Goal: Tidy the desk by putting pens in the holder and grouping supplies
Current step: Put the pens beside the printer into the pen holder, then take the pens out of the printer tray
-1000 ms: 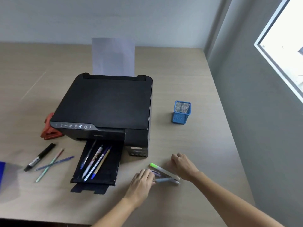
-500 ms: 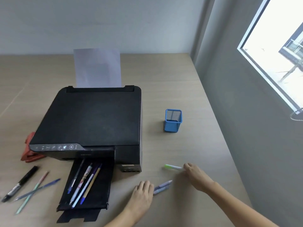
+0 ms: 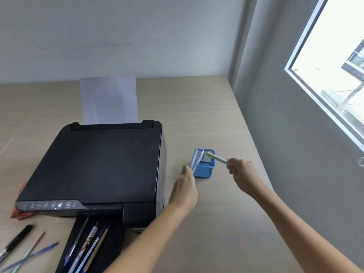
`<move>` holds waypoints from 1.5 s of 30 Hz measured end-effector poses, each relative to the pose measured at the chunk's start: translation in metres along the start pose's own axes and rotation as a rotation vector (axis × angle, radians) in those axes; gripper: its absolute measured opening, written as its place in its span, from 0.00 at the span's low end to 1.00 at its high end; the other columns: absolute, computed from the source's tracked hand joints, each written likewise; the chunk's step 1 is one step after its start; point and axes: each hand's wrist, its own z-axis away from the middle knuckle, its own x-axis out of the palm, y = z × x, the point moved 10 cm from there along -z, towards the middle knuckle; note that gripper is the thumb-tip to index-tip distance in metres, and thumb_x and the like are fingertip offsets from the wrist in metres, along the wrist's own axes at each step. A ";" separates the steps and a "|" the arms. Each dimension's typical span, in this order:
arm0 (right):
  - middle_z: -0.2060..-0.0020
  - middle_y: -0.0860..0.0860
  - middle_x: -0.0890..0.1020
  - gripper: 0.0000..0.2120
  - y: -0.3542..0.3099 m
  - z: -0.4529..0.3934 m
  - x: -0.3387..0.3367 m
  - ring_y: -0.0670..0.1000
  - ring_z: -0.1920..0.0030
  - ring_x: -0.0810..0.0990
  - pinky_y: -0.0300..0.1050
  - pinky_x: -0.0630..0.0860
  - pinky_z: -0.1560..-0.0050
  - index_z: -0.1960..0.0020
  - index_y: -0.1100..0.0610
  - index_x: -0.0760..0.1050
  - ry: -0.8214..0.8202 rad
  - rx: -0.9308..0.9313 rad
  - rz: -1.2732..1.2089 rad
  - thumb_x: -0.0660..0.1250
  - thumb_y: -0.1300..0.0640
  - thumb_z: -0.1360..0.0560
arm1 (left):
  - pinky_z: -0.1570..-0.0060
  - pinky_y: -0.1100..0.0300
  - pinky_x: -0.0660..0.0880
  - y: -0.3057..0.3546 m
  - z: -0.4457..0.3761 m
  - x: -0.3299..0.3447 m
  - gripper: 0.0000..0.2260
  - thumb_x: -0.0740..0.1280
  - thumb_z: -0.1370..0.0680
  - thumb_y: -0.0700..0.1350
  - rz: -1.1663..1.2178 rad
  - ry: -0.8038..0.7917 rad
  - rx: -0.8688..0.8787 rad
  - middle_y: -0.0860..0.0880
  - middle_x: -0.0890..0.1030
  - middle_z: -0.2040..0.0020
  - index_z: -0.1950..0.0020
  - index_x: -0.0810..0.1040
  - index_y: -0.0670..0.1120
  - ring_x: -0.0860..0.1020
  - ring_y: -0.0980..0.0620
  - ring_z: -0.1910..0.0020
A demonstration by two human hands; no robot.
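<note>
The wooden desk (image 3: 197,107) fills most of my view, and the biggest thing on it is the black printer (image 3: 102,166), with a sheet of white paper (image 3: 109,99) standing in its rear feed. Its output tray (image 3: 114,247) is pulled out toward me and carries several pens (image 3: 86,247) lying side by side. To the left of the tray, on the bare desk, lie a black marker (image 3: 16,240), a pale green and pink pencil (image 3: 29,251) and a blue pen (image 3: 33,257) that crosses it. An orange-red tool (image 3: 20,213) pokes out from behind the printer's left front corner; I cannot tell what it is.

Right of the printer stands the blue mesh holder (image 3: 203,170), upright and apart from it. My left hand (image 3: 185,188) is pinched around two pale pens (image 3: 195,161), whose upper ends lean over the holder's left rim. My right hand (image 3: 243,175) is closed on the white barrel of a green-tipped highlighter (image 3: 216,158), with the green end pointing over the holder's opening from the right
</note>
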 end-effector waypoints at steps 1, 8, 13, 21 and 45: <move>0.69 0.61 0.79 0.08 0.000 -0.010 0.006 0.62 0.67 0.75 0.50 0.70 0.67 0.59 0.65 0.77 -0.029 0.017 0.017 0.60 0.64 0.25 | 0.63 0.52 0.70 0.007 -0.015 -0.003 0.07 0.55 0.21 0.34 -0.010 -0.038 -0.036 0.37 0.79 0.47 0.44 0.66 0.38 0.80 0.38 0.52; 0.67 0.60 0.72 0.09 0.001 -0.051 0.051 0.59 0.67 0.68 0.46 0.62 0.71 0.61 0.66 0.75 -0.136 0.080 0.055 0.62 0.63 0.25 | 0.48 0.55 0.74 0.017 -0.072 0.045 0.23 0.59 0.23 0.35 -0.319 -0.479 -0.117 0.41 0.73 0.34 0.28 0.67 0.45 0.75 0.42 0.39; 0.68 0.60 0.74 0.09 0.002 -0.054 0.056 0.61 0.67 0.69 0.46 0.63 0.72 0.66 0.59 0.72 -0.136 0.056 0.033 0.62 0.63 0.26 | 0.53 0.56 0.72 0.011 -0.077 0.045 0.13 0.63 0.22 0.38 -0.296 -0.435 -0.213 0.40 0.76 0.38 0.38 0.74 0.38 0.77 0.42 0.43; 0.62 0.59 0.85 0.09 -0.027 0.015 -0.011 0.60 0.58 0.80 0.49 0.73 0.62 0.46 0.59 0.77 0.064 0.005 0.010 0.65 0.61 0.25 | 0.49 0.54 0.78 0.040 0.011 -0.019 0.12 0.65 0.24 0.45 0.025 -0.265 0.085 0.41 0.81 0.48 0.42 0.75 0.42 0.80 0.42 0.50; 0.68 0.53 0.73 0.15 -0.271 0.151 0.290 0.56 0.70 0.77 0.46 0.78 0.71 0.69 0.54 0.61 -0.409 0.224 -0.013 0.59 0.59 0.24 | 0.40 0.53 0.73 -0.366 0.139 -0.085 0.17 0.59 0.24 0.35 -0.329 -0.206 -0.293 0.39 0.75 0.40 0.35 0.68 0.34 0.75 0.42 0.42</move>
